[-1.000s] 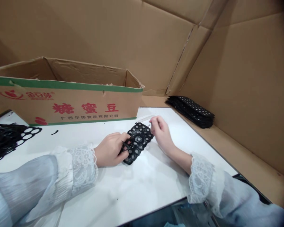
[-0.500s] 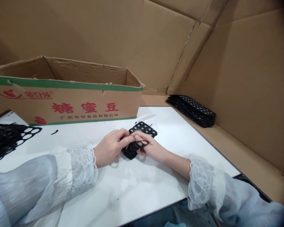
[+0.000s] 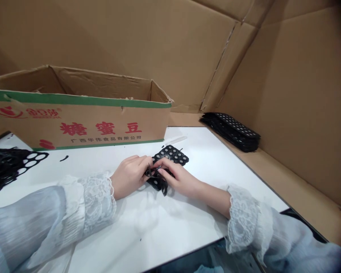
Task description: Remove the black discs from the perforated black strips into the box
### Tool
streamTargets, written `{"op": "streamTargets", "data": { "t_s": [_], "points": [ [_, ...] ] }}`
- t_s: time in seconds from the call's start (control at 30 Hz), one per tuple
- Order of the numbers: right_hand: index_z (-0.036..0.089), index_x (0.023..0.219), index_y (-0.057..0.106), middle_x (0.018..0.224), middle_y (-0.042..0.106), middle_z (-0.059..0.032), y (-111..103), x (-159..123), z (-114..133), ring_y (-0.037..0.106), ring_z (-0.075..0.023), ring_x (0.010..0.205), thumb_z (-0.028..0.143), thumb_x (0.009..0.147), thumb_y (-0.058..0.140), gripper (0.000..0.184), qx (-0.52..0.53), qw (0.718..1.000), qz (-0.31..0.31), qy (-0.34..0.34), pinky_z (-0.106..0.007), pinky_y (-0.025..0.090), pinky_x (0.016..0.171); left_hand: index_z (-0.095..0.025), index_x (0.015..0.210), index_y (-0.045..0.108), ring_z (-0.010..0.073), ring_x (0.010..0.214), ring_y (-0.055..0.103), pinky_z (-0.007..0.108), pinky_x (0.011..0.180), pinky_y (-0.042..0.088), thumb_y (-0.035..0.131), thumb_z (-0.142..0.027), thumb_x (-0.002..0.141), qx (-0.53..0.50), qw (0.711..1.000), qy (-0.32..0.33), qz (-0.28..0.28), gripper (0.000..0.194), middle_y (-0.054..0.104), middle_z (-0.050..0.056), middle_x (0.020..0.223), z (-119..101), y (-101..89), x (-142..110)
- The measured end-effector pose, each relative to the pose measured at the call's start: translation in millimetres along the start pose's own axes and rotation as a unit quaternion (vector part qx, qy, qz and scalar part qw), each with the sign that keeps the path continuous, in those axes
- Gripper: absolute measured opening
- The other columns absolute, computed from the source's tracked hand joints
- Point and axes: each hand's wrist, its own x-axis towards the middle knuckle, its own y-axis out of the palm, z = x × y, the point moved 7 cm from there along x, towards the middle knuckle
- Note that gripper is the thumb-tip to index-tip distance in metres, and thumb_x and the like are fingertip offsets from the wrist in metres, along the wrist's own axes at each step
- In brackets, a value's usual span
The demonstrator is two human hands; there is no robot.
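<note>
A black perforated sheet (image 3: 174, 153) with rows of round pale dots lies on the white table, partly covered by both hands. My left hand (image 3: 131, 175) is closed on the left side of the sheet, thumb and fingers pressed together. From the right, my right hand (image 3: 177, 176) pinches a thin black strip (image 3: 164, 188) that curls loose over the sheet's near part. The fingertips of both hands almost meet, so the exact grip points are partly hidden.
A long open cardboard box (image 3: 108, 121) stands behind the hands. Tangled black scrap with large holes (image 3: 14, 165) lies at left. A stack of black dotted sheets (image 3: 231, 131) rests at the back right. A thin clear strip (image 3: 176, 140) lies behind the sheet. Cardboard walls (image 3: 301, 94) enclose the table.
My right hand's fingers have lifted and spread a little, and the black strip has turned and now hangs toward the near side. My left hand stays at the sheet's left side.
</note>
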Motion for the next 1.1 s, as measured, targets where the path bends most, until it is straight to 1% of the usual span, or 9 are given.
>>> {"op": "streamTargets", "data": {
  "t_s": [0.17,0.4,0.5,0.63,0.7,0.77,0.87,0.97,1.1],
  "points": [
    [0.019,0.095,0.039,0.069,0.047,0.0014,1.4,-1.8,4.9,0.045,-0.0112,0.064,0.030,0.087,0.035,0.015,-0.012,1.000,0.005,-0.021,-0.025,0.036,0.061,-0.018,0.074,0.040,0.0135,0.053,0.045,0.024,0.055,0.035,0.045,-0.013,0.076,0.004,1.000,0.000,0.005,0.007,0.051,-0.001,0.059,-1.7,-0.6,2.0],
    [0.019,0.094,0.034,0.076,0.047,-0.0001,6.9,-3.5,2.2,0.045,-0.0111,0.066,0.029,0.085,0.038,0.014,0.035,0.999,0.014,-0.028,-0.024,0.036,0.061,-0.019,0.072,0.036,0.0143,0.052,0.044,0.025,0.055,0.035,0.041,-0.013,0.078,0.015,0.999,0.030,0.014,0.010,0.051,-0.001,0.057,-4.4,-0.3,4.6],
    [0.020,0.083,0.032,0.072,0.040,0.0024,-0.5,-3.1,1.8,0.039,-0.0096,0.063,0.029,0.085,0.039,0.011,0.039,0.998,-0.033,-0.027,-0.023,0.033,0.059,-0.019,0.074,0.036,0.0148,0.054,0.047,0.025,0.054,0.036,0.040,-0.014,0.078,0.008,1.000,0.004,0.026,0.008,0.052,-0.001,0.059,-1.7,1.9,4.8],
    [0.021,0.073,0.027,0.066,0.033,0.0039,-13.3,-1.9,0.8,0.032,-0.0089,0.058,0.030,0.086,0.038,0.019,0.044,0.996,-0.077,-0.007,-0.023,0.031,0.056,-0.019,0.076,0.038,0.0138,0.053,0.048,0.025,0.055,0.037,0.044,-0.029,0.083,-0.019,0.998,-0.046,0.024,0.014,0.051,-0.002,0.060,4.8,3.2,4.3],
    [0.021,0.076,0.030,0.068,0.036,0.0035,-14.8,-1.5,0.8,0.035,-0.0090,0.059,0.032,0.085,0.039,0.017,0.059,0.996,-0.072,-0.002,-0.023,0.032,0.056,-0.019,0.075,0.039,0.0132,0.054,0.049,0.025,0.056,0.038,0.044,-0.032,0.084,-0.028,0.999,-0.035,0.023,0.017,0.051,-0.002,0.060,4.0,3.5,3.9],
    [0.021,0.086,0.036,0.071,0.043,0.0022,-11.6,-1.4,2.0,0.040,-0.0097,0.061,0.032,0.086,0.038,0.012,0.061,0.997,-0.047,-0.004,-0.024,0.034,0.059,-0.019,0.075,0.039,0.0130,0.055,0.049,0.024,0.057,0.038,0.044,-0.029,0.083,-0.031,0.999,-0.021,0.022,0.015,0.052,-0.002,0.062,3.2,3.1,3.4],
    [0.021,0.096,0.043,0.075,0.049,0.0003,-4.2,-2.1,4.6,0.044,-0.0107,0.064,0.031,0.086,0.038,0.016,0.012,1.000,-0.006,-0.019,-0.026,0.036,0.064,-0.018,0.075,0.040,0.0130,0.055,0.048,0.025,0.058,0.038,0.044,-0.022,0.081,-0.022,1.000,0.004,0.022,0.008,0.054,-0.001,0.063,1.1,2.2,2.8],
    [0.020,0.085,0.043,0.073,0.046,0.0013,-7.2,-3.2,3.9,0.041,-0.0099,0.063,0.030,0.084,0.041,0.010,-0.011,0.999,-0.037,-0.021,-0.025,0.035,0.062,-0.019,0.073,0.039,0.0133,0.054,0.047,0.025,0.057,0.037,0.043,-0.019,0.079,-0.009,1.000,0.016,0.016,0.007,0.053,-0.001,0.061,-0.4,0.7,2.9],
    [0.020,0.077,0.037,0.068,0.041,0.0025,-14.0,-4.3,0.7,0.039,-0.0095,0.061,0.032,0.086,0.037,0.015,0.012,0.996,-0.087,-0.005,-0.024,0.034,0.059,-0.019,0.072,0.039,0.0126,0.053,0.046,0.025,0.057,0.037,0.045,-0.020,0.078,-0.017,1.000,0.008,0.025,0.009,0.053,-0.002,0.060,-0.5,0.6,3.4]
  ]
}}
